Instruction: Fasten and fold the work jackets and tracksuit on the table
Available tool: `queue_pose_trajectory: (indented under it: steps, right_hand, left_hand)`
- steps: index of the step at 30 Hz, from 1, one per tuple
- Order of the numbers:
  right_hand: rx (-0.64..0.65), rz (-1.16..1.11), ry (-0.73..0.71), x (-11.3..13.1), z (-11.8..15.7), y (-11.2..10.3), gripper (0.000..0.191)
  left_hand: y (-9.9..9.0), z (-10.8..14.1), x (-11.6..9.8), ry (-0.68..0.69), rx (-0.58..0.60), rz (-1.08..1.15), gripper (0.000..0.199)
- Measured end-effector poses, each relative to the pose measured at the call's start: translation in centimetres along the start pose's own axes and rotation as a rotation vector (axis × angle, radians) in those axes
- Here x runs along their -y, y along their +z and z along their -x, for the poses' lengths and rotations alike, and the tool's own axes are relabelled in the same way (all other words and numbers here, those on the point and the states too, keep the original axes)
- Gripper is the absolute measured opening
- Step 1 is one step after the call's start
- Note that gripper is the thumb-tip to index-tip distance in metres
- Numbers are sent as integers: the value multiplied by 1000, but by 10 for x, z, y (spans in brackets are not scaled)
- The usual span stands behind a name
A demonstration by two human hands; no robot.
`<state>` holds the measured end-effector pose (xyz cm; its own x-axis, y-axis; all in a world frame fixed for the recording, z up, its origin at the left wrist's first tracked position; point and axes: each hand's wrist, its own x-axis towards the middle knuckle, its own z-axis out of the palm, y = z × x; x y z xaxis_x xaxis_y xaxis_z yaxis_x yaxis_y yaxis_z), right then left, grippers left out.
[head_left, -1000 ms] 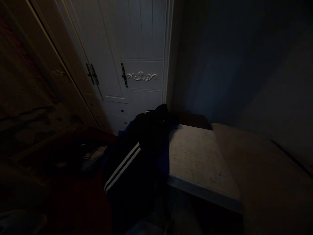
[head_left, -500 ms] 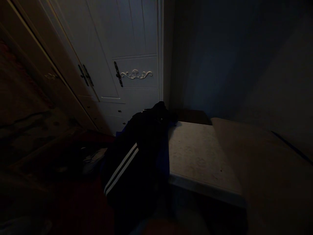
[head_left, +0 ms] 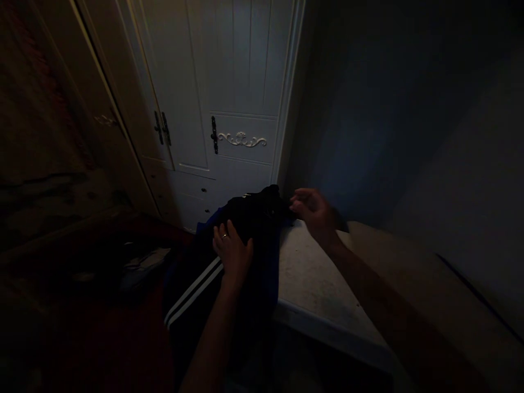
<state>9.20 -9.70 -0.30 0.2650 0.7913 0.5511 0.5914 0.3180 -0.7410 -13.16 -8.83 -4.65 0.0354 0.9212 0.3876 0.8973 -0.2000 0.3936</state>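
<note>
A black garment (head_left: 241, 218) with two white stripes lies draped over the left part of a pale tabletop (head_left: 315, 273) and hangs down in front. Some blue cloth (head_left: 272, 273) shows along its right side. My left hand (head_left: 234, 251), a ring on one finger, is over the black garment with its fingers spread and appears to touch it. At the garment's far right end is my right hand (head_left: 313, 210), fingers apart and slightly bent. Between those fingers I make out nothing. The dim light hides the garment's folds and exact kind.
Behind the table stands a white wardrobe (head_left: 241, 71) with dark handles and a scroll ornament. On the dark red floor (head_left: 123, 327) to the left lies a dim heap of cloth-like things (head_left: 143, 262). A beige surface (head_left: 409, 262) borders the table on the right.
Both hands have come into view, the left over the black garment and the right near its far end. The view has shifted a little, and the garment lies much as before.
</note>
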Motion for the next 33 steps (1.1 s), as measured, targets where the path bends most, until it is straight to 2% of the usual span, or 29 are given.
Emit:
queue_pose_trajectory:
  steps: [3,6,9,13,16,19,22,25,27,29,31,33]
  right_hand:
    - [214,264,43,-20,-10,28,38]
    - [388,524,55,-44,-25,52,47]
    - [433,617,51,-60,-42,67,54]
    - [509,727,27,-69,-60,80,62]
    - [552,775,5,-67,-67,85,48]
    - [510,822,9,-59,-72,82,32]
    - [390,843,12,-46,-82,64,33]
    - [247,836,29,-30,-100,29,33]
    - [107,782,3,-14,-114,-2,31]
    - [-45,701,-106,8,-127,-36,29]
    - [-158,664,-246,39,-137,-73,31]
    - [-241,707,-319,77,-145,-111,42]
  left_hand:
    - [-1,-19,10,62,105,-153,71]
    - [-10,-30,18,119,135,-218,50]
    - [-22,-37,23,146,182,-234,28]
    - [-35,-46,29,101,233,-140,29]
    - [-46,-54,35,34,199,-62,33]
    - [-63,-65,43,6,157,-4,35]
    - [-82,-75,49,12,113,82,34]
    - [-101,-81,51,59,17,164,34]
    - [-113,-81,47,110,-57,214,33]
    - [-128,-81,38,182,-145,264,32]
    - [-146,-85,27,258,-250,302,30]
    - [-168,-92,14,327,-347,316,29]
